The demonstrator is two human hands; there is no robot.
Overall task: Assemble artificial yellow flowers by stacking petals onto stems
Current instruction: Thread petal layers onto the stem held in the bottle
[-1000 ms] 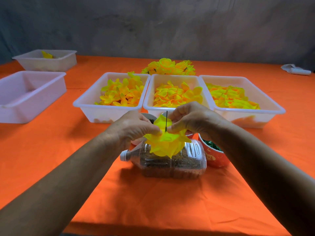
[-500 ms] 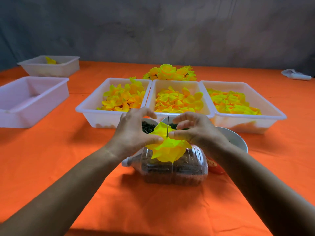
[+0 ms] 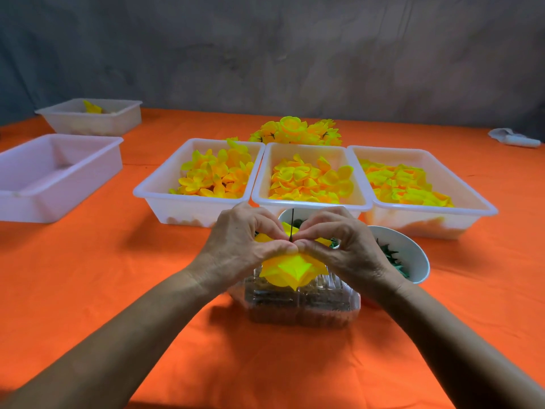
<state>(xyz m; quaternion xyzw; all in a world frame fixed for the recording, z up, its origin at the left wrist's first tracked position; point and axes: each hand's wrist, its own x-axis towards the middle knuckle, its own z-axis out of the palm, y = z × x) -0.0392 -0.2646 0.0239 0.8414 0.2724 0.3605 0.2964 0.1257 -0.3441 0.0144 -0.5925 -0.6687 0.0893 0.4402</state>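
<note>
My left hand (image 3: 244, 246) and my right hand (image 3: 342, 246) meet above a clear plastic bottle (image 3: 300, 305) lying on its side. Both pinch a yellow flower (image 3: 290, 271) around a thin dark stem (image 3: 292, 224) that sticks straight up between the fingertips. The petals hang below my fingers, partly hidden by them. Three white trays hold loose yellow petals: left tray (image 3: 165, 199), middle tray (image 3: 309, 206), right tray (image 3: 477, 208).
A heap of finished yellow flowers (image 3: 298, 131) lies behind the trays. A white bowl (image 3: 413, 255) with green pieces stands right of my hands, another bowl (image 3: 283, 215) behind them. Two more white trays (image 3: 59, 172) (image 3: 88, 118) stand at far left. An orange cloth (image 3: 88, 276) covers the table.
My fingertips have closed together around the stem, pressing the petals further down it. The view has tilted down a little.
</note>
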